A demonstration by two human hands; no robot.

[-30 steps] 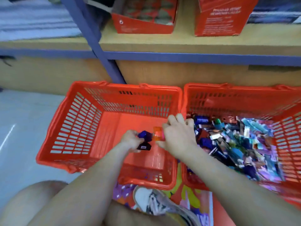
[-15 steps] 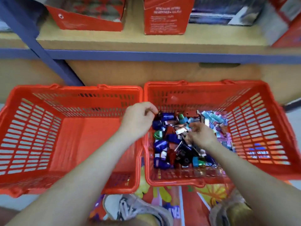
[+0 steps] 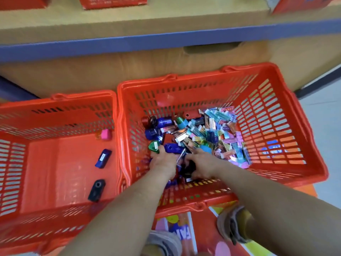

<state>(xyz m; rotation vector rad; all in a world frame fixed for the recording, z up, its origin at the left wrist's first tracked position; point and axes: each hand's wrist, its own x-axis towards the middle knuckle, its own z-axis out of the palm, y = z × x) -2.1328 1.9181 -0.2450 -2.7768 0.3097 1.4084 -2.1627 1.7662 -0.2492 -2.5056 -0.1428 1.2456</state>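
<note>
Letters "FA" legible on colourful printed sheet [image 3: 181, 232] under the baskets, white print on red carton [image 3: 112, 1] at shelf edge too blurred to read, white label on blue sharpener [image 3: 103, 157] in left basket [image 3: 55, 100] illegible, wrappers [image 3: 217, 133] in right basket [image 3: 276, 115] unreadable.

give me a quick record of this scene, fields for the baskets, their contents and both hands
left basket: pink sharpener, blue sharpener, black sharpener on its floor, apart
right basket: pile of small colourful items
left hand: in right basket, in the pile beside a green sharpener
right hand: in right basket, on the pile
grip: unclear for both hands
behind: shelf with red boxes
</note>
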